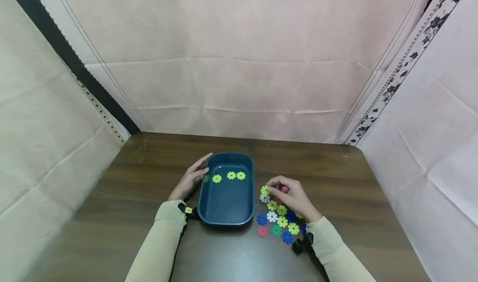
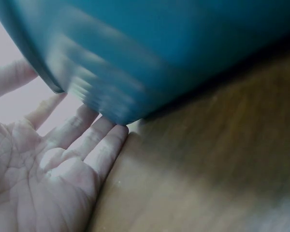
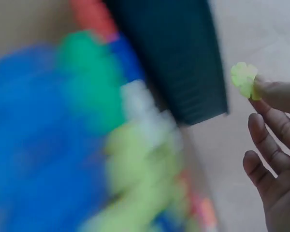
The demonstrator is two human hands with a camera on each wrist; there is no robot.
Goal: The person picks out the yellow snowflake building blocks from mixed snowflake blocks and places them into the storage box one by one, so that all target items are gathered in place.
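A yellow-green disc point(image 1: 264, 190) with a notched, flower-like edge sits just right of the frame's centre in the head view, pinched at the fingertips of the right hand point(image 1: 295, 198). The right wrist view shows the same disc point(image 3: 244, 79) at the upper right, gripped at the tip of the top finger; whether the thumb presses its far side cannot be told. The other fingers point(image 3: 270, 125) below are loosely curled and slightly apart, touching nothing.

Under and beside that hand lies a cluster of loose discs point(image 1: 278, 221) in green, white, blue, red and yellow-green, spread on the wooden table point(image 1: 336, 174) toward the lower centre-right.

Left of the cluster stands a dark blue tray point(image 1: 209, 207), with three yellow-green discs point(image 1: 231, 175) lying in its upper part.

The left hand point(image 1: 192, 176) rests against the tray's left wall. In the left wrist view its palm faces up at the lower left, fingers point(image 2: 94, 137) straight and a little spread, their tips touching the tray's outer wall point(image 2: 150, 63).
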